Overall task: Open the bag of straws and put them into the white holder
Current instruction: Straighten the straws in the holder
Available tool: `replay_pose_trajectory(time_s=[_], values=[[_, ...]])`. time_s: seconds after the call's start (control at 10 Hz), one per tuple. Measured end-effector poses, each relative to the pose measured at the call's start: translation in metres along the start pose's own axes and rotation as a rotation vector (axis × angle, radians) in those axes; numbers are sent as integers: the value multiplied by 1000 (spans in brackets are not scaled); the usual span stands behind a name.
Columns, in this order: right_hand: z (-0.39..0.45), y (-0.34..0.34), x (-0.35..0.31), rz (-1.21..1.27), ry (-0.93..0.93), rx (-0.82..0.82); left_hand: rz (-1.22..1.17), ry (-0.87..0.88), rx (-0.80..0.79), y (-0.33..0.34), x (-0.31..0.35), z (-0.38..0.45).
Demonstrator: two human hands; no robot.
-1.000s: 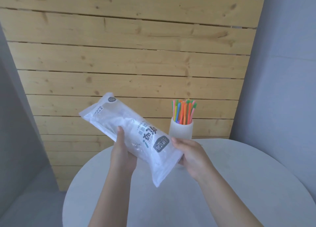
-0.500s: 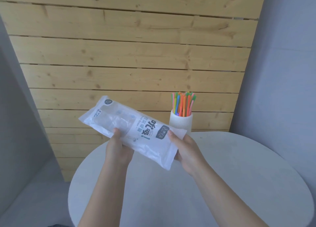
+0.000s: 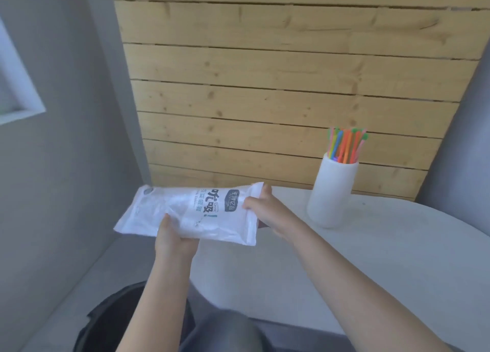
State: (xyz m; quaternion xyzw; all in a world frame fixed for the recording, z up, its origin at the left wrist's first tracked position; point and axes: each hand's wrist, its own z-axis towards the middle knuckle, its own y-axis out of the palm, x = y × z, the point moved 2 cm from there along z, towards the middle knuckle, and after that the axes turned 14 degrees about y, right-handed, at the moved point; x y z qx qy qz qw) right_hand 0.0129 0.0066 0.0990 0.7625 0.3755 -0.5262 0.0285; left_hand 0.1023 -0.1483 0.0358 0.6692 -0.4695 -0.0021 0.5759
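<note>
Head view: white holder (image 3: 332,192) with coloured straws (image 3: 344,146) stands right of centre on the round table (image 3: 397,259), near its far edge by the plank wall (image 3: 265,86). Bare tabletop lies between holder and hands. Bag (image 3: 191,214) held mid-frame above the table's left edge, long axis roughly horizontal. Left hand (image 3: 172,237) grips its lower edge; right hand (image 3: 265,211) pinches its right end.

The scene is being lit softly and evenly by daylight. Faint shadows are being cast beside the white holder (image 3: 332,192) on the worktop (image 3: 397,245). Motion blur is being shown throughout, and straight lines are being bent at the edges.
</note>
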Motion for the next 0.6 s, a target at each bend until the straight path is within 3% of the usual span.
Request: replay_pose_trajectory(time_s=[0.1, 0.2, 0.4, 0.6], values=[[6, 40, -13, -195, -72, -20, 61, 16, 237, -48, 13, 1], [12, 78, -21, -316, -146, -19, 274, 33, 476, -96, 28, 1], [32, 135, -22, -479, -221, 17, 602, -47, 489, -138, 44, 3], [52, 164, -4, -613, -150, -185, 595, -128, 435, -146, 56, 5]])
